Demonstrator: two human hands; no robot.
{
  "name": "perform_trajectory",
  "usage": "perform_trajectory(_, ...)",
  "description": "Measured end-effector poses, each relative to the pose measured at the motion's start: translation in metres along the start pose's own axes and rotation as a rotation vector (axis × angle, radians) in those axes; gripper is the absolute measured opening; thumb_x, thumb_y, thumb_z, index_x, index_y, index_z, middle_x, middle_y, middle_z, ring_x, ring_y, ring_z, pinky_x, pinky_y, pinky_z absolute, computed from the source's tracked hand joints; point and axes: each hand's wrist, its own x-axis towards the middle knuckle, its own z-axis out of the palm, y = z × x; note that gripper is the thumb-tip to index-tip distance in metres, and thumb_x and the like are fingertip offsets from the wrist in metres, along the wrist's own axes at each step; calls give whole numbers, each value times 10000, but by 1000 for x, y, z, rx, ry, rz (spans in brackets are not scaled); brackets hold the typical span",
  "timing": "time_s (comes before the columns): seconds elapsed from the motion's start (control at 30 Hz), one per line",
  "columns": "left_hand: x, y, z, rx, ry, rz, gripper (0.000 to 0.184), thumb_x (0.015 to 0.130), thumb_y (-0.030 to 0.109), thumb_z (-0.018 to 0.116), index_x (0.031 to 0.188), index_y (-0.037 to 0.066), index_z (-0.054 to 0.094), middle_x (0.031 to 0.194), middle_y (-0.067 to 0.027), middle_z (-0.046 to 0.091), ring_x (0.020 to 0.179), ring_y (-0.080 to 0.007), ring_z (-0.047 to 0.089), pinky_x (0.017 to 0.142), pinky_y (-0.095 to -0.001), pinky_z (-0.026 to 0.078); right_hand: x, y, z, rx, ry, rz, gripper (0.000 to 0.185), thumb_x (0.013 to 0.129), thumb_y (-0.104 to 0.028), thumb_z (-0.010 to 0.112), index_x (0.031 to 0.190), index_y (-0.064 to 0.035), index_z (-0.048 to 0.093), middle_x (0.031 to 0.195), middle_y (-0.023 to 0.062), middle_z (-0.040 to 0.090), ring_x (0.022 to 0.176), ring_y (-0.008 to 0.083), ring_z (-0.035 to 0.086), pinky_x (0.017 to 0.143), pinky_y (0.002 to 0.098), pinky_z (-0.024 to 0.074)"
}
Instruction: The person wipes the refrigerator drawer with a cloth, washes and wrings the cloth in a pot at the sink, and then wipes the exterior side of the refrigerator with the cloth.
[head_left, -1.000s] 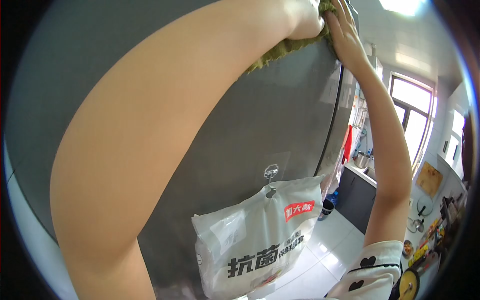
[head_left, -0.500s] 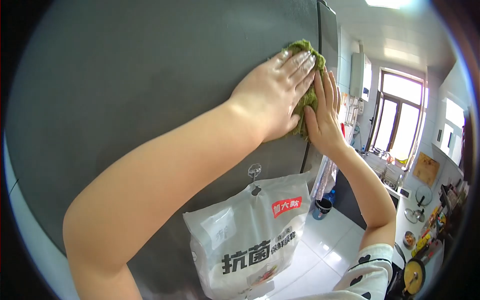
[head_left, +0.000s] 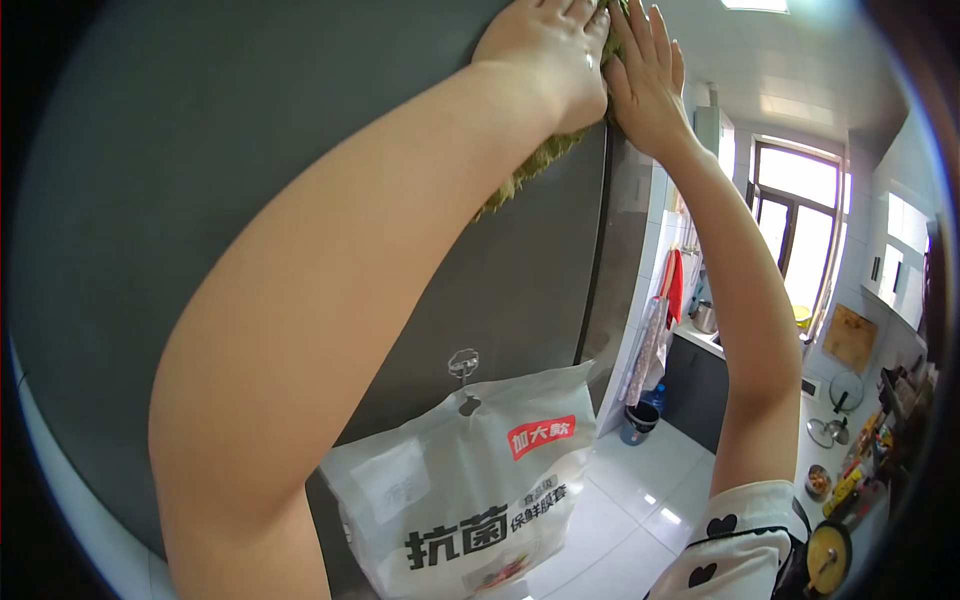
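A fuzzy green cloth [head_left: 540,165] lies pressed against a dark grey, upright flat panel [head_left: 500,270], near its right edge. My left hand [head_left: 550,60] holds the cloth to the surface from above. Its fingertips are partly cut off by the top of the view. My right hand [head_left: 650,85] is up beside it at the panel's edge, fingers stretched upward and thumb apart, touching the cloth's right side. Most of the cloth is hidden behind my left hand and forearm.
A white plastic bag [head_left: 465,480] with printed characters hangs from a clear hook [head_left: 463,363] on the panel below my arms. To the right are a bucket [head_left: 640,422] on the tiled floor, a counter with cookware, a pan [head_left: 828,560] and a window [head_left: 800,235].
Both hands have moved upward along the panel with the cloth. The bag and hook now appear lower and farther left in view. More of the panel's right edge shows.
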Motion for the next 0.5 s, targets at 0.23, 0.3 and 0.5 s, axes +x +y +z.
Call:
perform_trajectory(0.23,25,-1,6,-57,-10,5,623,935,284,324,1482,-1,230,1574,-135,158,1466,-234,112,1194,-334,60,15,27,9,23,0,32,609,944,-272,354,1490,-47,207,1557,187,147,1447,351,102,1157,484,112)
perform_trajectory(0.3,24,0,4,-80,-16,8,631,929,291,340,1481,4,237,1575,-134,156,1466,-232,114,1194,-333,61,15,51,27,46,102,-81,575,970,-316,328,1494,-97,239,1564,137,179,1453,304,122,1161,429,115)
perform_trajectory(0.5,19,-5,-2,-193,-8,40,653,900,292,393,1472,3,266,1574,-138,155,1466,-231,115,1194,-331,70,17,50,25,303,70,-34,579,966,-323,336,1491,-96,246,1546,147,225,1432,317,190,1155,382,170)
